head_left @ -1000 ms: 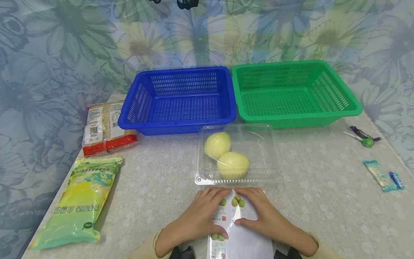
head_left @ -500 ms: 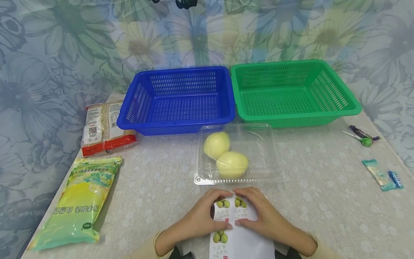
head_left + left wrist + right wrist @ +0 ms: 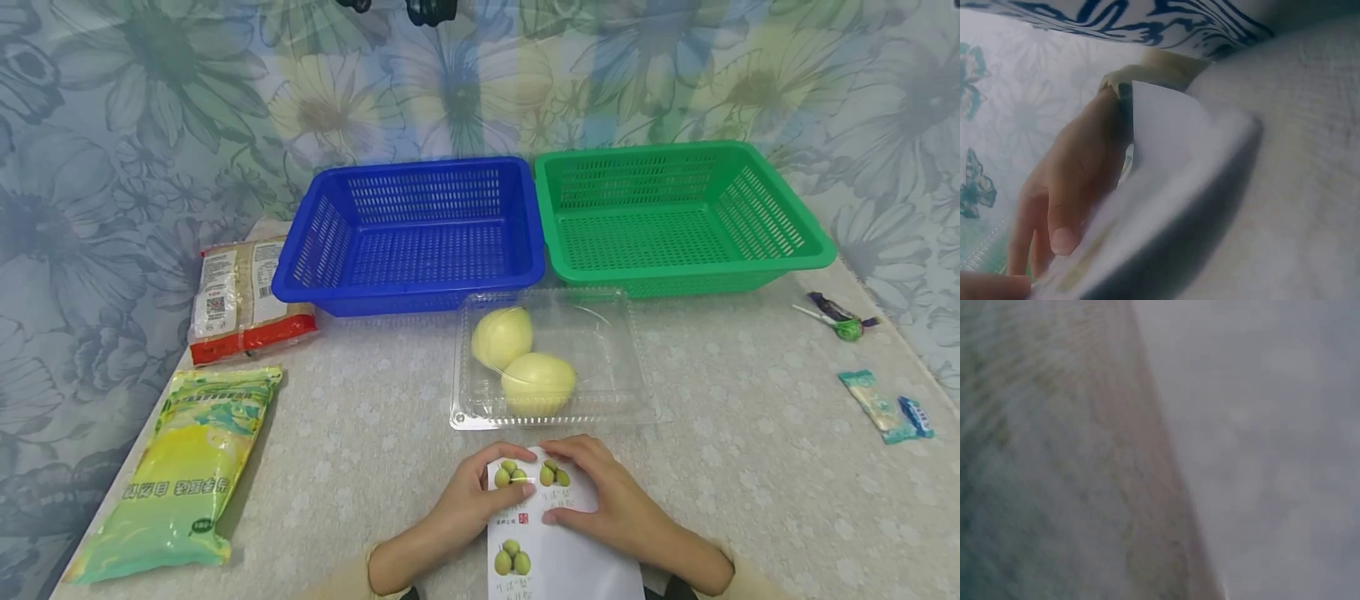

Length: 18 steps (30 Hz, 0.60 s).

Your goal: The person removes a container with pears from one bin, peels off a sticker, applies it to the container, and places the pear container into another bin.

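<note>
A white sheet of pear labels point(image 3: 588, 562) is held at the front of the table, printed with green pears and handwriting. My left hand point(image 3: 468, 500) pinches its upper left part between thumb and fingers, around a pear picture. On the upper right, my right hand point(image 3: 618, 504) grips it with thumb on the face and fingers at the far edge. In the left wrist view, the right hand point(image 3: 1072, 169) sits behind the sheet point(image 3: 1166, 134), which stands off the cloth above a dark shadow. The right wrist view is blurred. Just beyond lies a clear plastic box point(image 3: 607, 367) over two pale yellow pears point(image 3: 538, 383).
Behind the box stand a blue basket point(image 3: 427, 296) and a green basket point(image 3: 690, 271). At left lie a yellow-green bag point(image 3: 180, 475) and a red-edged packet point(image 3: 243, 300). A lollipop point(image 3: 847, 329) and small wrapped snacks point(image 3: 888, 408) are at right.
My left thumb has moved up toward the index finger, onto the top left pear picture. The sheet's left part has shifted and shows more of its pictures. The right hand has barely moved.
</note>
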Each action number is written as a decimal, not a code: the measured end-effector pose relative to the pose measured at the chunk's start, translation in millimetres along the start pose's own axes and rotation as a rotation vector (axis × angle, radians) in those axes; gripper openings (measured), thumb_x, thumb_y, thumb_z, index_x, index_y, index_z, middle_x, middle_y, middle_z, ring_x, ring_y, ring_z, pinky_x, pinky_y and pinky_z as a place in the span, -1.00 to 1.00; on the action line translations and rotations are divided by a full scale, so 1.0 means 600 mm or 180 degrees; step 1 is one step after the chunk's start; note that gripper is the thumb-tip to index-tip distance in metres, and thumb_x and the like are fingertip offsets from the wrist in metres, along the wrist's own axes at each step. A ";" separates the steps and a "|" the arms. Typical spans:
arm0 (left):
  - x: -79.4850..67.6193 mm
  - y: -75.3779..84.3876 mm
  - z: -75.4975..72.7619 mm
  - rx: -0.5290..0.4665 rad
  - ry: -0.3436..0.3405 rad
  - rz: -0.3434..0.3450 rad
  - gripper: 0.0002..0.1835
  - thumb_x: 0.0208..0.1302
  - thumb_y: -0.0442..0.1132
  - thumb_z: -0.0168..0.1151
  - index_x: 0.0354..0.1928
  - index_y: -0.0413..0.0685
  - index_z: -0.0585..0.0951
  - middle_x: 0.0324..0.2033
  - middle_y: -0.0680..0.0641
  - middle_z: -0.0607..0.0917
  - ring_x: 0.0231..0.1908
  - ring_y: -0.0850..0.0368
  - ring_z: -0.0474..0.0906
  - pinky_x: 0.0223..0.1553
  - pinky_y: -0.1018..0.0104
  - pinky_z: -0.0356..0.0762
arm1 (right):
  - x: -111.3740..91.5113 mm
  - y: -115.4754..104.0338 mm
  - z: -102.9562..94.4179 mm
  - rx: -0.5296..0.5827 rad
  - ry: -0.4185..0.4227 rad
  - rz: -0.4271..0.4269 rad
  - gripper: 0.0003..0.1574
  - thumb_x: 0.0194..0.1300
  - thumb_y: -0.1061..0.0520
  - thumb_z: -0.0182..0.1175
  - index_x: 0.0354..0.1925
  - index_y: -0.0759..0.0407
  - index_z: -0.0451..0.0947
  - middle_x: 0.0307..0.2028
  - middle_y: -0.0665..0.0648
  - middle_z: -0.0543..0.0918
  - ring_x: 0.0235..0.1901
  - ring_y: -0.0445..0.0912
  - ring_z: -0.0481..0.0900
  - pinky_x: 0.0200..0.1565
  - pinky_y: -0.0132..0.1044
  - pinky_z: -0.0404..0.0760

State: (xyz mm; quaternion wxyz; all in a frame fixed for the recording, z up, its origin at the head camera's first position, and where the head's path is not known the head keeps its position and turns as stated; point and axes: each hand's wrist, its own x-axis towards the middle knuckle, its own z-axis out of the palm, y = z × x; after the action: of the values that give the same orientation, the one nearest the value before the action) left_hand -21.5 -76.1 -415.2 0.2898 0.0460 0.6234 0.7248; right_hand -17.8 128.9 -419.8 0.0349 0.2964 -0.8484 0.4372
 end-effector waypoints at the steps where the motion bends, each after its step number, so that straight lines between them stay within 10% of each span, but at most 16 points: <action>1: 0.000 -0.001 0.000 -0.0085 0.0005 -0.0016 -0.57 0.12 -0.32 0.21 0.04 -0.25 0.39 -0.22 -0.14 0.63 -0.32 0.17 0.64 -0.34 0.27 0.63 | 0.000 0.001 0.001 0.0029 0.0030 -0.0003 -0.19 -0.10 -0.03 0.40 0.14 0.05 0.35 -0.01 -0.05 0.48 -0.06 -0.23 0.40 -0.01 -0.44 0.42; 18: -0.001 0.003 0.000 -0.0271 0.0030 -0.0085 -0.56 0.11 -0.33 0.21 0.04 -0.26 0.36 -0.31 0.04 0.65 -0.32 0.18 0.65 -0.31 0.31 0.62 | 0.001 0.002 0.002 0.0517 0.0274 -0.0024 -0.50 -0.07 0.17 0.38 -0.08 0.05 0.53 -0.32 -0.10 0.52 -0.46 -0.28 0.33 -0.42 -0.52 0.37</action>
State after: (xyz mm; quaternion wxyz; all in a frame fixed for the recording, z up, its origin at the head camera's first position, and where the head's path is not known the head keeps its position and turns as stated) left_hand -21.5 -76.5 -413.5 0.2981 0.0219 0.5939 0.7469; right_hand -18.6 128.3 -420.9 0.0488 0.2824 -0.8067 0.5168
